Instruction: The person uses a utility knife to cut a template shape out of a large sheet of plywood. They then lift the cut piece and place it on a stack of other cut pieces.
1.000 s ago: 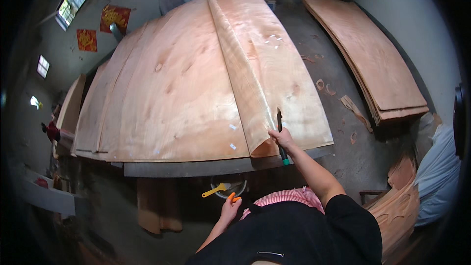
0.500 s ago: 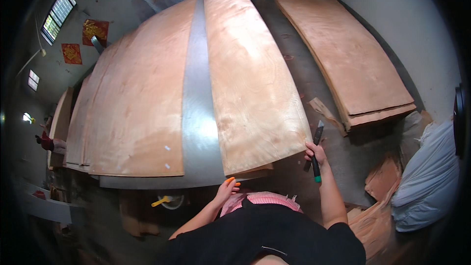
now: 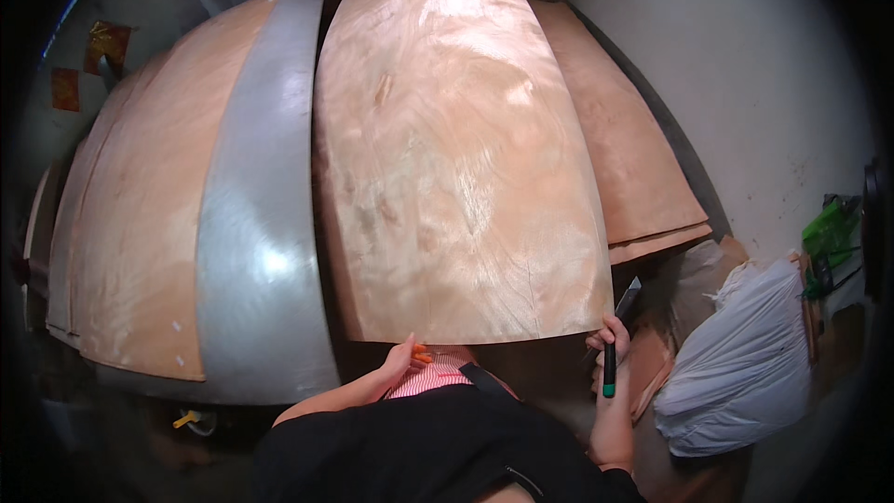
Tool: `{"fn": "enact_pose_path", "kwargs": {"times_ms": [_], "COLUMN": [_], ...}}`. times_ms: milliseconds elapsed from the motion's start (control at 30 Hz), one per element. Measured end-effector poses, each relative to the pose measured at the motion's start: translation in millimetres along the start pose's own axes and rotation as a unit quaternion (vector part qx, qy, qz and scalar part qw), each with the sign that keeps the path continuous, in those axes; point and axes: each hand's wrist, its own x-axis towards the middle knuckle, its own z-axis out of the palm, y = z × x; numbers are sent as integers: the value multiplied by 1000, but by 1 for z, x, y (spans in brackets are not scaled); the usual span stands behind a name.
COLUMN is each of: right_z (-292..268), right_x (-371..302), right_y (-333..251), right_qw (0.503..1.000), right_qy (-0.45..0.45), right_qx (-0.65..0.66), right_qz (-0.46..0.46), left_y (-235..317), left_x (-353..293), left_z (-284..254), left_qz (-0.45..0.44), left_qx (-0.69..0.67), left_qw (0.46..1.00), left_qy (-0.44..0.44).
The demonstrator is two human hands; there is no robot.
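A wide, thin wood veneer sheet [image 3: 466, 224] stretches away in front of me, off the metal-topped table [image 3: 265, 196] and partly over the stack of veneer [image 3: 629, 158] on the right. My left hand [image 3: 402, 361], with orange covers on some fingertips, pinches its near edge towards the left corner. At the near right corner my right hand [image 3: 610, 343] grips the edge. That same hand also holds a cutter knife [image 3: 610, 368] with a black body and green end, its blade pointing away from me. The sheet hides part of the right stack.
More veneer sheets [image 3: 149, 214] lie on the table's left part. A white sack [image 3: 740, 363] stands at the lower right, with a green bag [image 3: 832, 233] behind it. The wall [image 3: 708, 65] runs along the right. A yellow-handled tool [image 3: 189, 419] shows below the table's near edge.
The veneer sheet has shifted right, off the metal surface and over the gap to the right stack. Both hands hold its near edge now; the left hand was just below it before. My view has turned right.
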Motion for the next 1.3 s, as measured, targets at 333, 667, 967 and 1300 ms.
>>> {"fn": "enact_pose_path", "kwargs": {"times_ms": [333, 667, 967, 1300], "right_z": [-49, -266, -380, -471], "right_x": [39, 82, 103, 186], "right_y": [-126, -304, -449, -527], "right_qw": [984, 987, 972, 932], "right_qy": [127, 104, 114, 143], "right_qx": [-111, -116, -203, -332], "right_qz": [-51, -46, -25, -21], "left_y": [17, 43, 72, 135], "left_x": [159, 270, 263, 346], "left_z": [95, 247, 384, 480], "left_qz": [-105, 74, 180, 209], "left_qx": [-253, -466, -486, -472], "left_qw": [952, 850, 783, 760], "left_qy": [137, 235, 344, 394]}}
